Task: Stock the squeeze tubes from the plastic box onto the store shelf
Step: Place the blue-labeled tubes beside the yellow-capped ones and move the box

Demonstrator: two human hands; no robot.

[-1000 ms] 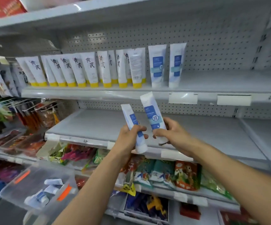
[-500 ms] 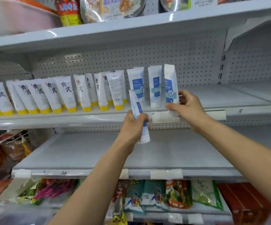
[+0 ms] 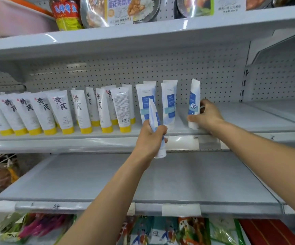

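Two white plastic squeeze tubes with blue labels stand cap-down on the white metal store shelf. A third blue-labelled tube, at the shelf's front lip half a second ago, now stands just right of them, with the right hand curling thumb and fingers round it. The left hand keeps a fourth blue-labelled tube fisted before the shelf edge. White yellow-capped tubes line the shelf's left, and a white perforated back panel rises behind.

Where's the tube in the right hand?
In the head view, right of centre: the blue-and-white tube stands on the shelf, just right of two matching tubes, gripped by the right hand.
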